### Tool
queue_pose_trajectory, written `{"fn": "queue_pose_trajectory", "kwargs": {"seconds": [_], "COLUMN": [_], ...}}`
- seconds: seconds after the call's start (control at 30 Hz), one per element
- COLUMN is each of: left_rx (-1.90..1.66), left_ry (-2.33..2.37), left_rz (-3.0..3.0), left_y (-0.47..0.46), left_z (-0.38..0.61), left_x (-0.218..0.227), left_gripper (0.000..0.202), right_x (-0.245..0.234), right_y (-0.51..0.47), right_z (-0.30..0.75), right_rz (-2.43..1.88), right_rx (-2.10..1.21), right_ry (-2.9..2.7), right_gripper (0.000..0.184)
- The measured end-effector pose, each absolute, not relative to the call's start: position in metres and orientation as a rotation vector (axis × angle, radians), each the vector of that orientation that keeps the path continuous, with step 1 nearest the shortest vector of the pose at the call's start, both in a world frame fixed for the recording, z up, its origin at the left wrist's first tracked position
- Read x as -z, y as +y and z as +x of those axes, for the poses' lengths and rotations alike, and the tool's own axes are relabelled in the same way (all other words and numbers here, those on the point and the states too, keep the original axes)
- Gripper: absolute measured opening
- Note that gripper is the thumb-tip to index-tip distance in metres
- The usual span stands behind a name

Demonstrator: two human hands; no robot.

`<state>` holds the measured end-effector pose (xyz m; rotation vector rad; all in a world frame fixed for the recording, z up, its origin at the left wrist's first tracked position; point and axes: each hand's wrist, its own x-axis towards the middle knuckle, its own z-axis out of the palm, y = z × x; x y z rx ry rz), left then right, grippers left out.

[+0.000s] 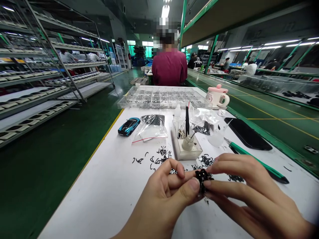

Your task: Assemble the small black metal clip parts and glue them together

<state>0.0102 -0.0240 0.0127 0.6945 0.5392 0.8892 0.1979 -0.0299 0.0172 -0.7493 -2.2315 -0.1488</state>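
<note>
Between my two hands is a small black part with tiny shiny spots; its exact kind is unclear. My left hand pinches it between thumb and fingers from the left. From the right, the fingertips of my right hand close on its other edge. Small black curved pieces lie scattered on the white table just beyond my hands. A further pile of black bits is behind my right fingertips. Past them stands a whitish holder block with a black-handled tool and a small bottle.
A blue toy car and a plastic bag lie left of the holder. To the right are a green-handled tool, a black phone-like slab and a lidded mug. A compartment tray spans the back; a person sits beyond.
</note>
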Motion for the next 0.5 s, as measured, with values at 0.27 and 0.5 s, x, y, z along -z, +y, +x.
{"fn": "queue_pose_trajectory", "kwargs": {"seconds": [0.27,0.5], "left_rx": [-0.905,-0.911], "left_ry": [0.622,0.699], "left_rz": [0.643,0.593], "left_y": [-0.0282,-0.0268], "left_z": [0.0093,0.0118], "left_x": [-0.0144,-0.0147], "left_gripper": [0.025,0.037], "right_x": [-0.0133,-0.0094], "right_y": [-0.0271,-0.0255], "right_z": [0.1911,0.1879], "right_rz": [-0.757,-0.774], "right_rx": [0.056,0.064], "right_ry": [-2.176,-2.168], "right_gripper": [0.010,0.008]}}
